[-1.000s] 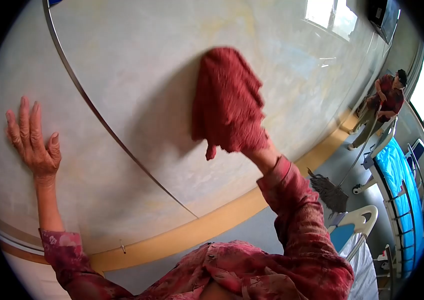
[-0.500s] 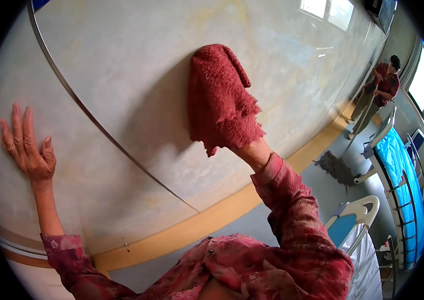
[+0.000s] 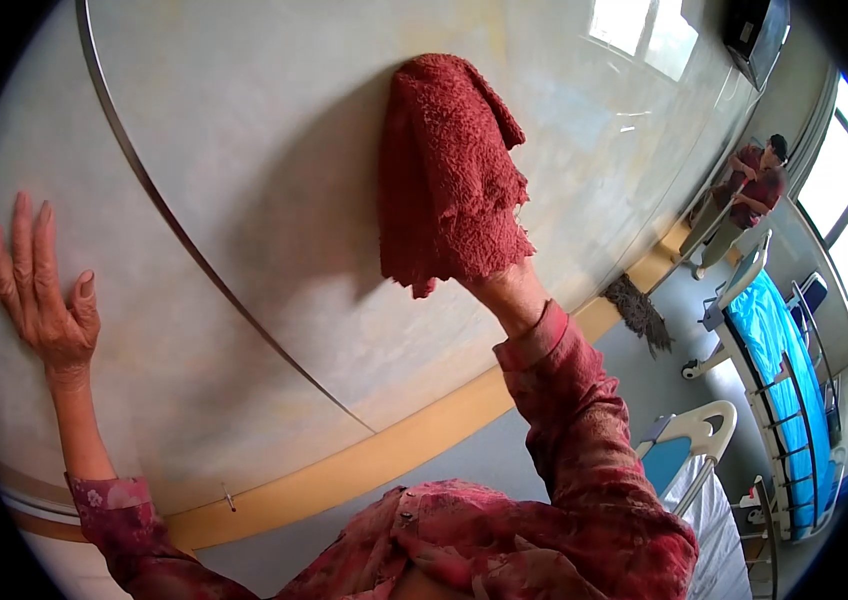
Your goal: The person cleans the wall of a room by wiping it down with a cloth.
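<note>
Up edges the red cloth (image 3: 454,170) over the right hand (image 3: 506,289), fingers' grip hidden, left hand (image 3: 57,325) splayed on the wall (image 3: 264,110).

On the wall (image 3: 214,110), our left hand (image 3: 52,318) lay left of the strip (image 3: 182,222), and the cloth (image 3: 454,170), over our right hand (image 3: 506,286), right of it; farther right we saw a mop (image 3: 639,312) on the floor (image 3: 464,455), left of a bed (image 3: 766,325).
</note>
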Demonstrator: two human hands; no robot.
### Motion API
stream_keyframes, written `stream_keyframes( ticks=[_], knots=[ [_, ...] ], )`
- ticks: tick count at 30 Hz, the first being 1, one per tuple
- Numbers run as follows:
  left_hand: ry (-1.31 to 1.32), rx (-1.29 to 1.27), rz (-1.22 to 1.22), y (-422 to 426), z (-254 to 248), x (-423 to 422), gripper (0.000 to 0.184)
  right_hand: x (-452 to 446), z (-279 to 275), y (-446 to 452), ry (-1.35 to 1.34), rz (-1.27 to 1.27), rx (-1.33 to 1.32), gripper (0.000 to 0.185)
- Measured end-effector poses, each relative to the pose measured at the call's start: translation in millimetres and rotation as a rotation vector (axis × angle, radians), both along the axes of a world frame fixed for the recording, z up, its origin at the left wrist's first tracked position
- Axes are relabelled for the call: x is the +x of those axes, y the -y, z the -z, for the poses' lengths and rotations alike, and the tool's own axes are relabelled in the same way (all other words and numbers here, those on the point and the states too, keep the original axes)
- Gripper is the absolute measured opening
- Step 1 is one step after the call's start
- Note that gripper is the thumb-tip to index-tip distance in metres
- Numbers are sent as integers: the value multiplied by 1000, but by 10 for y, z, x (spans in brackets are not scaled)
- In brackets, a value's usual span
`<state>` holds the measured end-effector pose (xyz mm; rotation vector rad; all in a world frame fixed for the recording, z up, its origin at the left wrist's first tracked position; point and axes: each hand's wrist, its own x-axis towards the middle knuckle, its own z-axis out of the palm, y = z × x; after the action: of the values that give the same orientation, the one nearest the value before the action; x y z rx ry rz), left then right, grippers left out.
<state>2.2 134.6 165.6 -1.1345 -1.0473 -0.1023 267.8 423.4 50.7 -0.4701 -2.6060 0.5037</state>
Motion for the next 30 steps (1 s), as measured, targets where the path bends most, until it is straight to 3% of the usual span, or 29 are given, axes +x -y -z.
stream_keyframes(
  ticks=[6,10,13,17,20,24,27,30],
  knots=[
    [26,-5,-29,-1,23,-10,49,-188,851,190,-283,65,107,66],
    [42,8,-32,-52,71,-22,49,-118,395,-5,-238,16,133,68],
    [21,-14,-63,-39,60,9,49,-35,-10,-98,-128,12,22,69],
    [53,21,-46,-17,45,11,49,-138,601,33,-295,10,-135,70],
    [51,25,-60,-5,62,23,49,-269,884,190,-475,-22,-455,71],
    [64,36,-34,-32,76,41,50,-222,215,-161,-403,16,106,71],
    [73,40,-62,-21,90,53,51,-185,-361,-304,-288,18,156,70],
    [73,57,-48,-22,63,54,51,-399,-168,-43,-310,-14,201,70]
  ],
)
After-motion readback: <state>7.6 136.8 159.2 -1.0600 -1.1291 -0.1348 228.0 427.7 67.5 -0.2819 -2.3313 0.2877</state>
